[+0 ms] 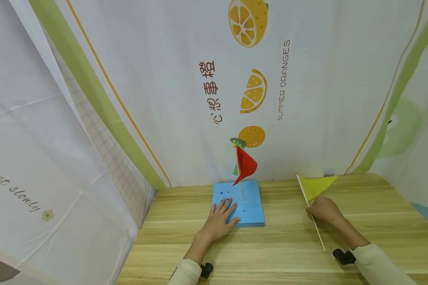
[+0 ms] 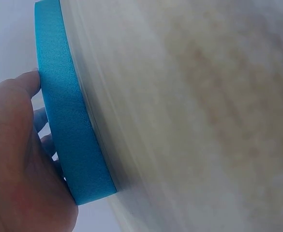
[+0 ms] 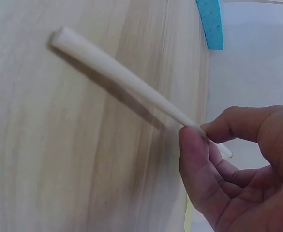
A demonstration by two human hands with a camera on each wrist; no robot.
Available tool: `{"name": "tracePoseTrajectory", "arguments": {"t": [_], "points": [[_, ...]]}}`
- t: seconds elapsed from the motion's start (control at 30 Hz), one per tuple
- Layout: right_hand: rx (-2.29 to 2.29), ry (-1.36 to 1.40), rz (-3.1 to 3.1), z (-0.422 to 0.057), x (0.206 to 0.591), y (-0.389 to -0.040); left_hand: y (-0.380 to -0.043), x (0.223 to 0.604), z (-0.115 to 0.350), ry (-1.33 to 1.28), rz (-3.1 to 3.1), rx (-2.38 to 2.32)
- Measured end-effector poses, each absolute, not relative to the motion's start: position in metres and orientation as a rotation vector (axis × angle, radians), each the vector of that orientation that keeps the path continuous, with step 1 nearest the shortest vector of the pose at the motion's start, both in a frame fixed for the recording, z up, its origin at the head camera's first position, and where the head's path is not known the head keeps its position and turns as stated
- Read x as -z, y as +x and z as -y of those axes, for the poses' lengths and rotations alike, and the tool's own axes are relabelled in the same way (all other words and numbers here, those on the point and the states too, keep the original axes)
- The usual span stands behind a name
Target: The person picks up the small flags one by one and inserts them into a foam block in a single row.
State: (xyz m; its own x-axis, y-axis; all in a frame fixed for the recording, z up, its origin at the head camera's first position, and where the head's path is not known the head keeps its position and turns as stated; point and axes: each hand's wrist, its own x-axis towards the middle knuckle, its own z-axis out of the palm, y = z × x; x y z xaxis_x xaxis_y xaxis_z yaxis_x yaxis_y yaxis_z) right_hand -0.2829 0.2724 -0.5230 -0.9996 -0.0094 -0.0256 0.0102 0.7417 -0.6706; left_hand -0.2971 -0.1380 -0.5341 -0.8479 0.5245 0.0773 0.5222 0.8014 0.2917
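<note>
A blue foam block [image 1: 252,215] with several small holes in its top lies on the table. Out of it stands a red pennant flag [image 1: 246,164] on a thin wooden stick. My left hand [image 1: 219,221] rests on the block's left front part with its fingers spread; the left wrist view shows the thumb against the top face of the block [image 2: 66,116]. To the right, my right hand [image 1: 324,209] pinches the stick of a yellow pennant flag [image 1: 315,186] between thumb and forefinger. The lower end of its wooden stick [image 3: 117,72] sticks out toward me, just over the wood.
The wood-grain table [image 1: 281,245] carries the block and both forearms. A white curtain [image 1: 185,130] printed with oranges hangs behind the table's far edge. Black wrist devices [image 1: 343,256] sit at both cuffs. More printed cloth [image 1: 57,158] hangs at the left.
</note>
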Motion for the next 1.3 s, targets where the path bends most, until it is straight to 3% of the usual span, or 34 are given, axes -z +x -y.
{"name": "tracePoseTrajectory", "arguments": {"t": [1.3], "points": [[1.472, -0.004, -2.891, -0.246, 0.487, -0.278, -0.297, 0.534, 0.138, 0.863, -2.964, -0.516]]}}
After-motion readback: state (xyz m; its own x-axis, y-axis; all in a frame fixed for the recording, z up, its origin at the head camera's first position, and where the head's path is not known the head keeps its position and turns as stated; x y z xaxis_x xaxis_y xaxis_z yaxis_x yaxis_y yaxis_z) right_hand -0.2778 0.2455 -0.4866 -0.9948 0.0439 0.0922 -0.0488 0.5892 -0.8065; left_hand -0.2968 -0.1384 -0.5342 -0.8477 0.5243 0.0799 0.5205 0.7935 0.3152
